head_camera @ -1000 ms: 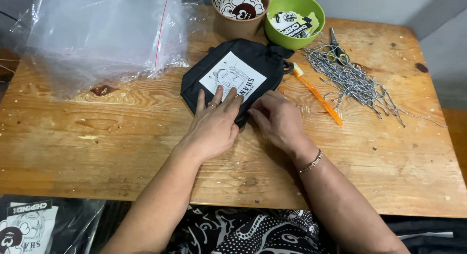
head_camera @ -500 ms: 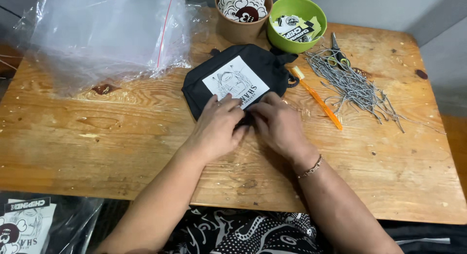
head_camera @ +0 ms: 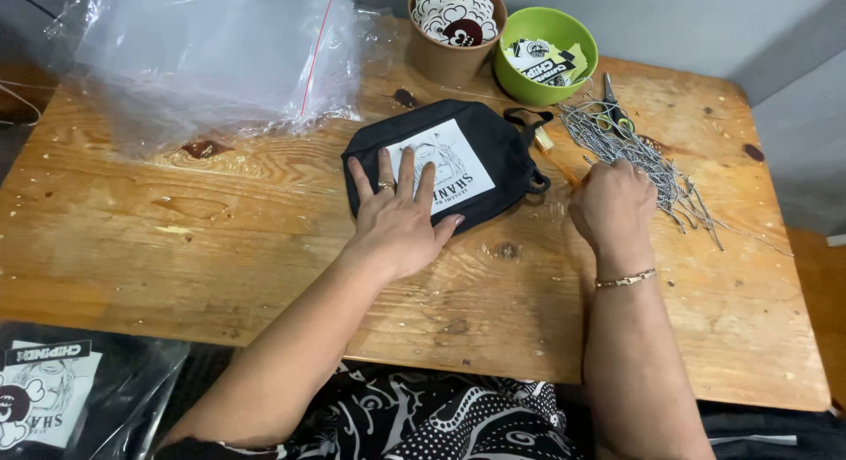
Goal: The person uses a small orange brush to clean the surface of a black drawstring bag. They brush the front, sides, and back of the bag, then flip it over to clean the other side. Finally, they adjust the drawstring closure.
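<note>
Left hand (head_camera: 398, 215) spread flat on black pouch (head_camera: 445, 160) at table (head_camera: 176, 248) centre, right hand (head_camera: 610, 204) at 3 o'clock curled (grip unclear) touching ball chains (head_camera: 648, 156), bare wood toward 6.

Bare wooden table (head_camera: 203, 248) near-left; plastic bags (head_camera: 211, 55), cup (head_camera: 454, 33), green bowl (head_camera: 546, 46) crowding the back.

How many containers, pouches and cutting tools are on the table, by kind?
Bowls and cups: 2, the brown cup and the green bowl
Black pouches: 1, the black pouch, under the left hand
Scissors: 1, the scissors
Clear plastic bags: 1, the plastic bag
Total: 5
</note>
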